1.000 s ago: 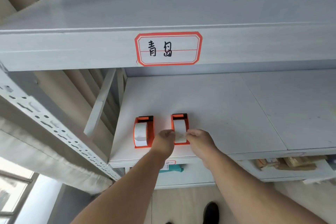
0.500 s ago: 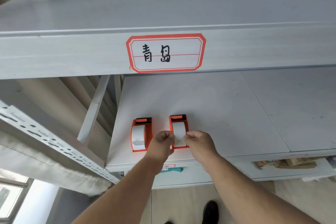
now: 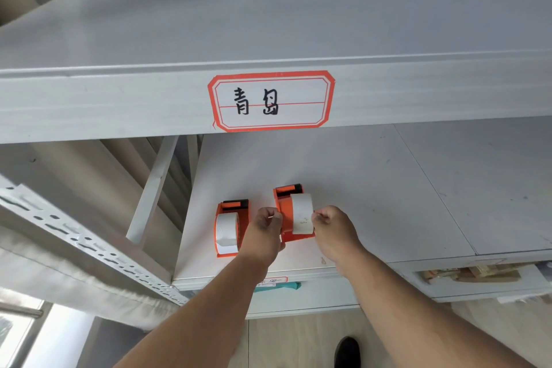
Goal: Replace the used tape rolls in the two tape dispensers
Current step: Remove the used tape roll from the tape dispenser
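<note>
1. The left hand (image 3: 265, 227) has its fingers curled against the left side of the right tape dispenser (image 3: 288, 212), gripping its orange body.
2. The right hand (image 3: 331, 228) is curled too, and its fingertips pinch the right edge of the white tape roll (image 3: 301, 212) sitting in that dispenser.
3. The held dispenser is tilted, with its far end, which carries a black cutter, raised off the shelf (image 3: 388, 188); whether its near end touches the shelf cannot be told.
4. Just to its left, the second tape dispenser (image 3: 231, 228) lies flat on the shelf with its own white roll (image 3: 227, 228) inside, touched by neither hand.
5. Both dispensers are near the front left corner of the grey shelf.
6. On the front edge of the shelf above is a red-bordered label (image 3: 271, 101) with handwritten characters.
7. A perforated metal upright (image 3: 74, 242) slants down the left side.
8. Below the shelf, a black shoe (image 3: 346, 351) stands on the pale floor.
</note>
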